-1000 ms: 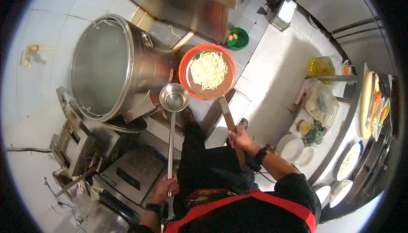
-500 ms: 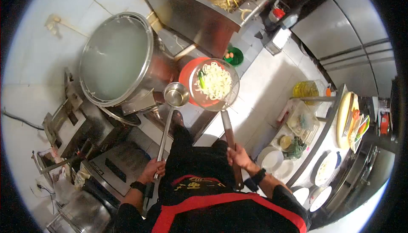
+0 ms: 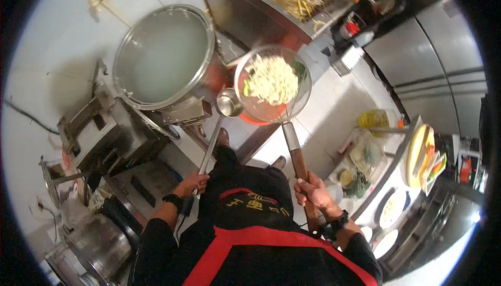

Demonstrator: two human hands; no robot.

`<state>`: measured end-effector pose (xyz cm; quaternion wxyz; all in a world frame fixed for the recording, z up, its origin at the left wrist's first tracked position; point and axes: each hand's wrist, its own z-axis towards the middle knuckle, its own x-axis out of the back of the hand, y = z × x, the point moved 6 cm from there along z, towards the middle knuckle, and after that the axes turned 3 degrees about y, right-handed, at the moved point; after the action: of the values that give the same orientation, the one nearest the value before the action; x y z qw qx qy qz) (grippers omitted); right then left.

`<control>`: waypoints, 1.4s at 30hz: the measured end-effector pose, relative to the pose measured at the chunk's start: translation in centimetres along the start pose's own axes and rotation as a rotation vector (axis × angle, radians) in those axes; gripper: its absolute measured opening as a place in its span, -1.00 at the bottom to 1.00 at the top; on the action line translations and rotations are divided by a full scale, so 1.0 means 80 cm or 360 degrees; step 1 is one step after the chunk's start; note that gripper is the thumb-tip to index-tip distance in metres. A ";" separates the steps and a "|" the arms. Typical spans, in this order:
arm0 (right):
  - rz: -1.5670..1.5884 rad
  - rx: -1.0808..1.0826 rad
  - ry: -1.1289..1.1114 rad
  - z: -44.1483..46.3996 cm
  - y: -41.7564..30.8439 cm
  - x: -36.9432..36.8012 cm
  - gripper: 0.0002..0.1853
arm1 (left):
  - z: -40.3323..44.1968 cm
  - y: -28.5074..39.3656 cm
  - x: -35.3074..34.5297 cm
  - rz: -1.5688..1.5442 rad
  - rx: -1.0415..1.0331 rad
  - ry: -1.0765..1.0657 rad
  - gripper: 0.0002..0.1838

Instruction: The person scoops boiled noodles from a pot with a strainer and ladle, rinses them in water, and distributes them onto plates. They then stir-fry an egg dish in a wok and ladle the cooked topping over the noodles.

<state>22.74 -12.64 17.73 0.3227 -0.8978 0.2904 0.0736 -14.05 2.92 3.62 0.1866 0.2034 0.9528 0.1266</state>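
- Right hand: fingers closed around the brown handle of a round mesh strainer.
- Noodles: a pale heap with a few green pieces, lying in the strainer, ahead of both hands and touching neither.
- Left hand: closed around the long handle of a metal ladle, whose small round bowl is just beside the strainer's left edge.
- Below the strainer: a red-orange basin, mostly hidden.
- Left of the ladle's bowl: a large steel pot of cloudy liquid.
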 end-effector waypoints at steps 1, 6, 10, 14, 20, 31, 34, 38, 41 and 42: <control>0.0034 0.0013 -0.0010 -0.022 -0.007 -0.007 -0.83 | 0.000 0.005 0.005 0.0089 -0.0016 0.0004 -0.82; -0.0095 0.0012 -0.0131 -0.072 -0.013 -0.022 -0.74 | 0.014 0.006 0.026 0.0218 0.0080 -0.0005 -0.82; -0.0357 -0.0083 -0.0153 0.001 0.028 -0.011 -0.72 | 0.022 0.005 0.044 0.0219 0.0084 0.0142 -0.82; 0.0111 -0.0111 -0.0146 0.097 0.042 -0.018 -0.87 | 0.017 0.014 0.042 0.0430 0.0161 0.0031 -0.80; 0.0368 0.0013 -0.0168 0.019 0.020 -0.046 -0.83 | -0.055 0.068 -0.008 0.0536 -0.0036 -0.0075 -0.86; 0.0923 0.0462 0.0059 -0.093 0.054 -0.072 -0.86 | -0.071 0.196 -0.123 0.1069 -0.0086 -0.0646 -0.91; 0.1145 0.0708 0.0292 -0.147 0.076 -0.100 -0.85 | -0.078 0.207 -0.171 0.1202 0.0140 -0.0775 -0.89; 0.1320 0.0907 0.0728 -0.235 0.101 -0.117 -0.81 | -0.069 0.201 -0.285 0.1404 0.0272 -0.1192 -0.87; 0.1560 0.1047 0.1086 -0.286 0.134 -0.103 -0.77 | -0.054 0.151 -0.390 0.1614 0.0379 -0.1479 -0.86; 0.1624 0.1088 0.1161 -0.304 0.146 -0.099 -0.79 | -0.052 0.131 -0.419 0.1613 0.0422 -0.1560 -0.87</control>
<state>8.25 -31.26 32.97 0.3936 -0.4660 0.7706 -0.1848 16.23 -3.03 20.84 0.4851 0.6752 0.5552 -0.0250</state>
